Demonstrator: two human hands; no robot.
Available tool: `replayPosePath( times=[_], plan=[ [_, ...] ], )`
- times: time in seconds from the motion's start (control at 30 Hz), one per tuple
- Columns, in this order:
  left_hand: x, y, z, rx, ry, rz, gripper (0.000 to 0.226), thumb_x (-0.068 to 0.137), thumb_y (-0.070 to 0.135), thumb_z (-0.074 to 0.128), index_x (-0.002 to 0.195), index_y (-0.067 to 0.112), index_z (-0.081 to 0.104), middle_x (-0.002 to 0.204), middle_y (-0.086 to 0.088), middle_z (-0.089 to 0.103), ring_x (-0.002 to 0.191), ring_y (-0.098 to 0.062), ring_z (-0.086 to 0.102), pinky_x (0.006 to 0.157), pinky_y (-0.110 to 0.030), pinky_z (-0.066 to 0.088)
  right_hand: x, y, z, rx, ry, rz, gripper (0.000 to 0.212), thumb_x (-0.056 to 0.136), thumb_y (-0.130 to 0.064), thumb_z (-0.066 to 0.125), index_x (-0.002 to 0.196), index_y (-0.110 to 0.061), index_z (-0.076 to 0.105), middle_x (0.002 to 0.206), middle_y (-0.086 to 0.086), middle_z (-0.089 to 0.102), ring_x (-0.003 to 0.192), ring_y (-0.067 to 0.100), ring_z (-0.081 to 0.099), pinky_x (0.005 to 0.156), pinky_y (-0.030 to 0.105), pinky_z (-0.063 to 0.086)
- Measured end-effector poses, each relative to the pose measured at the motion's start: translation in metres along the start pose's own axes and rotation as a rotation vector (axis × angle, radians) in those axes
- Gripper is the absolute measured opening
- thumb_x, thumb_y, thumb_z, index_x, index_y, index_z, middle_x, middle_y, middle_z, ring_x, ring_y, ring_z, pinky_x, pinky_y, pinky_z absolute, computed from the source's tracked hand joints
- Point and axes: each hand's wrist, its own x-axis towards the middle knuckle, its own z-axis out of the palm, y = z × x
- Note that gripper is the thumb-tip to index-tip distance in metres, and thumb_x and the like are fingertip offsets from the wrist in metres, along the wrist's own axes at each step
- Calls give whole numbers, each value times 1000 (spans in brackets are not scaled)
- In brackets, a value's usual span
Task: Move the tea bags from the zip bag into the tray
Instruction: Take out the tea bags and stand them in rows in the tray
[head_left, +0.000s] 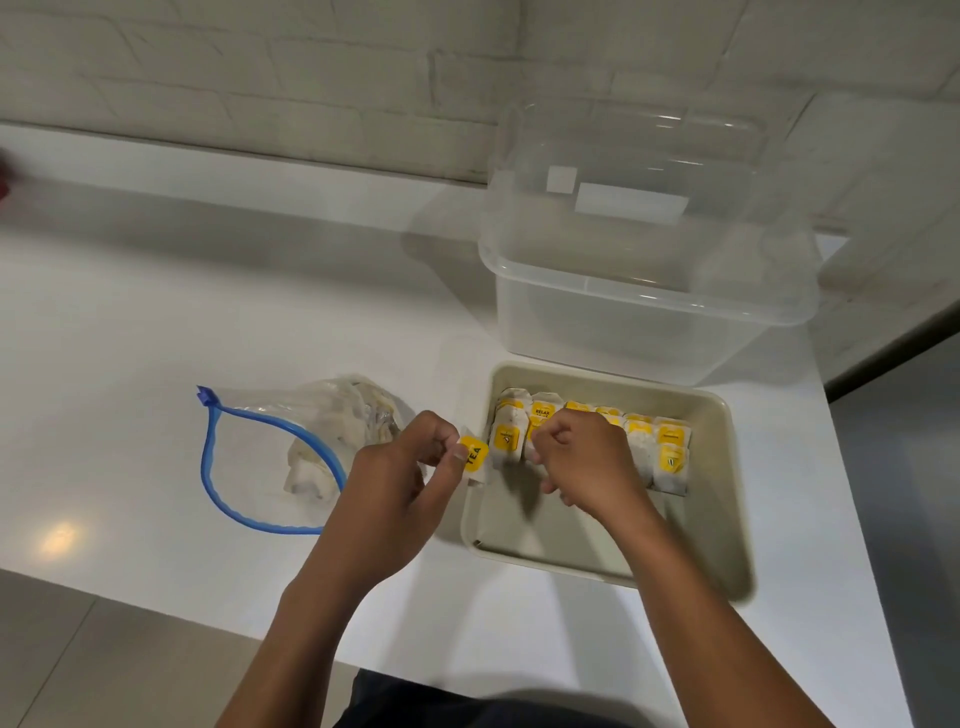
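Note:
A clear zip bag (291, 447) with a blue zipper rim lies open on the white counter, with several tea bags still inside. To its right sits a beige tray (717, 540) holding a row of several yellow-labelled tea bags (670, 452) along its far side. My left hand (400, 467) pinches one tea bag (475, 457) by its yellow tag just over the tray's left rim. My right hand (582, 457) is curled inside the tray, fingers down among the standing tea bags; what it grips is hidden.
A clear plastic container (649, 291) with its lid raised stands just behind the tray. The white counter (156, 312) runs left and back to a white brick wall. Its front edge lies close to my body, floor tiles below at left.

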Motion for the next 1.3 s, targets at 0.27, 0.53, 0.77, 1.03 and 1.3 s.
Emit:
replayPosePath(
  times=[0.27, 0.53, 0.77, 1.03, 1.3],
  plan=[
    [27, 20, 8, 42, -63, 214, 5, 94, 16, 68, 89, 17, 66, 72, 21, 62, 61, 9, 56, 62, -3, 36, -40, -16, -44, 355, -140, -247, 23, 94, -14, 63, 107, -29, 73, 105, -15, 72, 93, 6, 66, 81, 26, 53],
    [41, 25, 24, 65, -141, 290, 4, 88, 20, 75, 89, 24, 75, 81, 12, 67, 78, -3, 61, 67, -4, 35, -39, -5, -52, 198, -101, -392, 8, 88, -18, 73, 86, -24, 69, 90, -4, 70, 91, 16, 65, 80, 29, 49],
    [37, 12, 31, 47, -68, 270, 12, 89, 20, 73, 100, 26, 74, 86, 13, 70, 80, -6, 65, 74, -15, 48, -32, 14, -45, 186, 110, -319, 12, 87, -16, 71, 81, -23, 65, 79, -11, 68, 79, 8, 64, 76, 34, 53],
    [32, -8, 27, 188, 109, 216, 14, 92, 20, 69, 105, 26, 69, 91, 15, 64, 72, -6, 61, 70, -18, 46, -10, 32, -17, -77, -29, -225, 10, 88, -19, 70, 81, -24, 65, 73, -7, 68, 73, 9, 63, 74, 29, 50],
    [23, -22, 29, 190, 13, 69, 38, 88, 23, 74, 122, 29, 60, 101, 11, 58, 69, -5, 60, 71, -21, 47, 9, 26, -4, -120, -37, -86, 10, 82, -17, 75, 76, -22, 70, 73, -3, 70, 73, 13, 64, 66, 22, 45]
  ],
)
